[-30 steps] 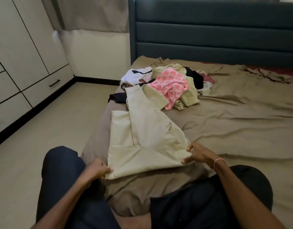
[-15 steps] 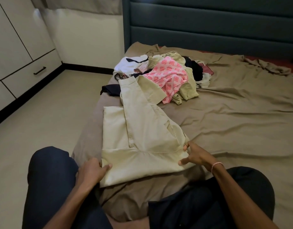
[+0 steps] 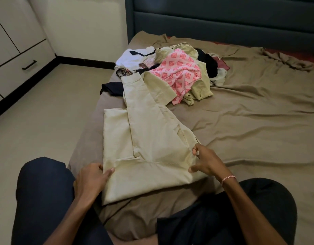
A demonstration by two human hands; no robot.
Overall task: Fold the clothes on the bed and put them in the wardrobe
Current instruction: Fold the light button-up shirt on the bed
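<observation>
Far left: wardrobe with pale doors shut and a drawer with a black handle, standing on a pale floor. Near left: the left hand grips the left edge of the beige garment, thumb on top and fingers under the cloth. The garment lies flat on the near left part of the bed, partly folded, with one long panel running toward the far side. Its far end touches the pile of unfolded clothes, which includes a white piece, a dark piece at the bed's left edge and a pink patterned piece. Right of centre: the right hand, bracelet at the wrist, pinches the garment's right edge. The hands are apart, one on each side. Far: dark padded headboard.
</observation>
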